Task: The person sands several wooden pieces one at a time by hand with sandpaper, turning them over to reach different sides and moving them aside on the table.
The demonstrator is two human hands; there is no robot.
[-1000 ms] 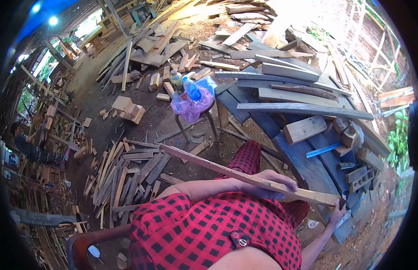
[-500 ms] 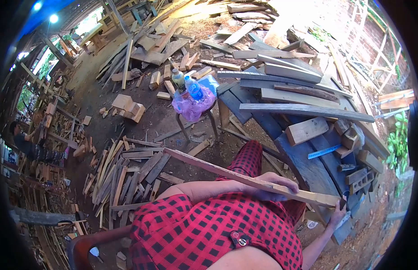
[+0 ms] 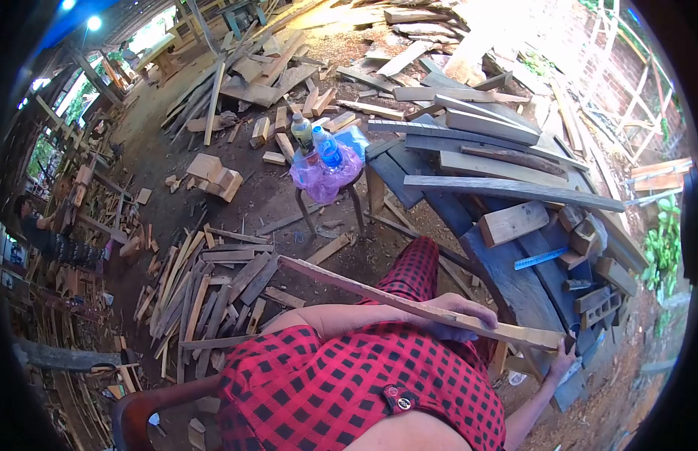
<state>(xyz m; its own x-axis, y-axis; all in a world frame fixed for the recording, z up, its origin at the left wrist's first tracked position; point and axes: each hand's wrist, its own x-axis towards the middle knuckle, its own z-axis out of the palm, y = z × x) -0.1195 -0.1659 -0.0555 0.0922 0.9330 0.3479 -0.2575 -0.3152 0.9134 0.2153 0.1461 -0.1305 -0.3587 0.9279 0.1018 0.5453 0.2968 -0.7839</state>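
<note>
A long, narrow wooden strip (image 3: 349, 290) lies slantwise across my lap, its far end out to the left and its near end at the right. My left hand (image 3: 464, 311) is closed around the strip, fingers over its upper side. At the strip's right end my right hand (image 3: 562, 364) is closed in a pinch, touching or very near the wood. A small dark object (image 3: 571, 338) shows at its fingertips; I cannot make out what it is. Just beyond sits a dark wooden bench (image 3: 507, 282) bearing wood blocks (image 3: 514, 223) and a blue ruler (image 3: 541, 258).
A stool with a pink plastic bag (image 3: 326, 180) and bottles (image 3: 328, 150) stands ahead. Piles of offcuts (image 3: 221, 282) lie on the floor to the left. Long boards (image 3: 507, 188) are stacked across the bench. A person (image 3: 40, 233) is at far left.
The view has shifted slightly. My left hand still grips the strip, and my right hand stays at its right end with little visible movement.
</note>
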